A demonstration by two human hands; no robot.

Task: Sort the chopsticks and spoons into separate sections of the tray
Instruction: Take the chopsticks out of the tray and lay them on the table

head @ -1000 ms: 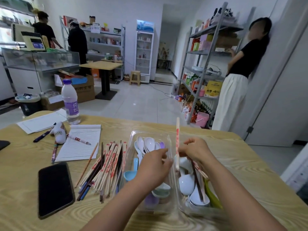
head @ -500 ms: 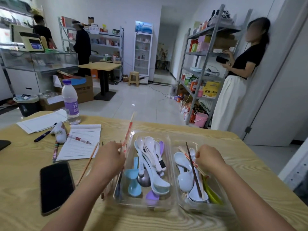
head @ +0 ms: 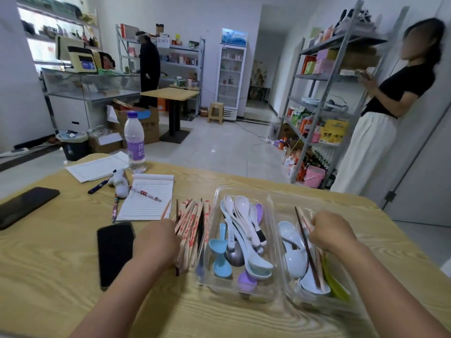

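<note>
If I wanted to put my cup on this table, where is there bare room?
Bare wood shows along the near edge in front of the tray, and between the two phones. It is crowded around the notepad, pens and bottle, and where the left hand meets the chopsticks.

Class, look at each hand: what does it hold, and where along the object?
Right hand pinches red-printed chopsticks near their far ends. Left hand rests on the chopstick pile; any grip is hidden.
</note>
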